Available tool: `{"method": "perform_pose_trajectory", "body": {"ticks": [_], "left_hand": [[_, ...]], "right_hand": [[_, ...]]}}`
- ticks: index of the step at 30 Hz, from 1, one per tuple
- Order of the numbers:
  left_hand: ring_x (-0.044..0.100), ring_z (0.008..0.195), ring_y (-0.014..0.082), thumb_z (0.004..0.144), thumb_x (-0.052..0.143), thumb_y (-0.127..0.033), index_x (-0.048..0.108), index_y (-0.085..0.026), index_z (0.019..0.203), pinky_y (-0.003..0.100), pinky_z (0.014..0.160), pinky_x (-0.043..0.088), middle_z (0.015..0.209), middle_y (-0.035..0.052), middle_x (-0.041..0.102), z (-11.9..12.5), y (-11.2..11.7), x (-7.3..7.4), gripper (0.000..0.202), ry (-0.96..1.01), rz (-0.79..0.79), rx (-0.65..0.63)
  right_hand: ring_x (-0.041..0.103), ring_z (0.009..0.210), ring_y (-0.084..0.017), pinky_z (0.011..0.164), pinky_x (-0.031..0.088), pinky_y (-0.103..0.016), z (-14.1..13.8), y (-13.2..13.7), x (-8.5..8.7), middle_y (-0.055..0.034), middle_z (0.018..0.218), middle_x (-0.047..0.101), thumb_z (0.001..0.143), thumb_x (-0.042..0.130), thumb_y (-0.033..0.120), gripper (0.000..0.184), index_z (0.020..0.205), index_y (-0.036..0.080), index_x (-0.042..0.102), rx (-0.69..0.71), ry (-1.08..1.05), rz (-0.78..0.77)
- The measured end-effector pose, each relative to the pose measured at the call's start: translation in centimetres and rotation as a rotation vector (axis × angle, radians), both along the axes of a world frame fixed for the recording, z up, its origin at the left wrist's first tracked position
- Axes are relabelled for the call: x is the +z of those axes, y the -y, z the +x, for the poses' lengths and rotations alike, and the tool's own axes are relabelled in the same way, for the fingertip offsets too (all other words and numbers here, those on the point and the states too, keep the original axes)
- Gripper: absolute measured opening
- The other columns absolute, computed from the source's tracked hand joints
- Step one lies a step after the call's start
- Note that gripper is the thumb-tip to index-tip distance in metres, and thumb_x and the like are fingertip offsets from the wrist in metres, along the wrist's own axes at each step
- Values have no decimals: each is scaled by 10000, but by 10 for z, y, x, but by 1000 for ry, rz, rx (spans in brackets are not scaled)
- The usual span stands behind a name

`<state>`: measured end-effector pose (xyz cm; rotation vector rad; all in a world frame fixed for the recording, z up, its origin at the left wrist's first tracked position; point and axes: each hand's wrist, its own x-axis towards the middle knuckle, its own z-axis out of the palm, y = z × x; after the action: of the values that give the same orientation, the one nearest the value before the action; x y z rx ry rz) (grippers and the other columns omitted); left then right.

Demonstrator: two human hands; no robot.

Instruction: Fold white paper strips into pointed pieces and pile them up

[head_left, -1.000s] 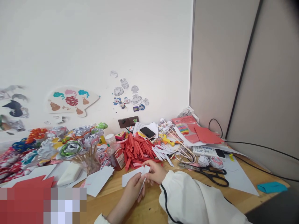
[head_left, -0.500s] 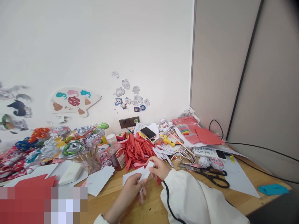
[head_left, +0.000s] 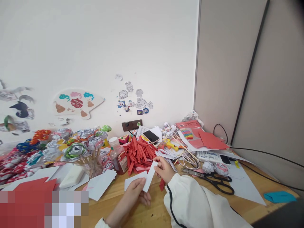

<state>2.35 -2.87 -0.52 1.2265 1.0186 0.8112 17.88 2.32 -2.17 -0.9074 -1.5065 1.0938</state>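
Left hand (head_left: pixel 136 191) and right hand (head_left: pixel 165 170), farther apart now, pinch a narrow white paper strip (head_left: pixel 150 178), seemingly leaving more surface workable.

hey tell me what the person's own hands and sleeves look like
The left hand and right hand wear no gloves. The right sleeve is loose and white, with a thin black stripe curving along it. Only a white edge of the left sleeve shows.
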Motion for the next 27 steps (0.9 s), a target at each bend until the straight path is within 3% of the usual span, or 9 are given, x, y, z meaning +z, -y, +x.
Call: {"method": "perform_pose_trajectory", "body": {"ticks": [4, 7, 10, 16, 22, 27], "left_hand": [[588, 478, 148, 751, 394, -404, 475, -148, 778, 243, 460, 423, 621, 64, 628, 2, 9, 11, 269, 255, -90, -63], [559, 466, 123, 735, 464, -329, 504, -137, 769, 237, 463, 422, 625, 48, 598, 2, 12, 15, 199, 311, -119, -117], [499, 401, 85, 718, 500, -302, 529, -134, 766, 194, 395, 381, 554, 6, 549, 3, 9, 13, 178, 322, -104, -83], [417, 302, 65, 766, 382, -372, 549, -113, 824, 175, 320, 279, 452, -15, 503, 2, 0, 1, 313, 353, -84, -10], [509, 421, 82, 719, 490, -292, 517, -140, 799, 197, 418, 370, 621, 14, 563, 0, 6, 12, 173, 282, -132, -115], [502, 410, 63, 660, 576, -274, 491, -146, 735, 180, 421, 385, 565, -25, 538, 0, 1, 9, 170, 192, -57, -21]], "right_hand": [[463, 455, -72, 446, 379, -179, -1, 1, 1, 63, 538, 464, 723, 444, 220, 245, 965, 229, 409, 9, -17, 43], [476, 489, -80, 473, 388, -188, -2, 2, 3, 58, 555, 461, 727, 443, 216, 259, 982, 227, 400, 28, -42, 65], [479, 512, -87, 499, 384, -196, -1, 4, 5, 55, 561, 467, 723, 454, 205, 290, 1007, 223, 397, 41, -16, 104], [493, 547, -93, 535, 373, -204, 1, 8, 7, 50, 581, 476, 733, 444, 194, 313, 1041, 233, 400, 46, 70, 148], [460, 541, -79, 532, 356, -189, 0, 9, 9, 54, 589, 455, 713, 468, 173, 341, 1045, 223, 411, 74, 138, 202], [410, 496, -71, 499, 340, -181, 1, 17, 16, 49, 624, 478, 684, 509, 177, 437, 1098, 245, 388, 45, 312, 288]]}}
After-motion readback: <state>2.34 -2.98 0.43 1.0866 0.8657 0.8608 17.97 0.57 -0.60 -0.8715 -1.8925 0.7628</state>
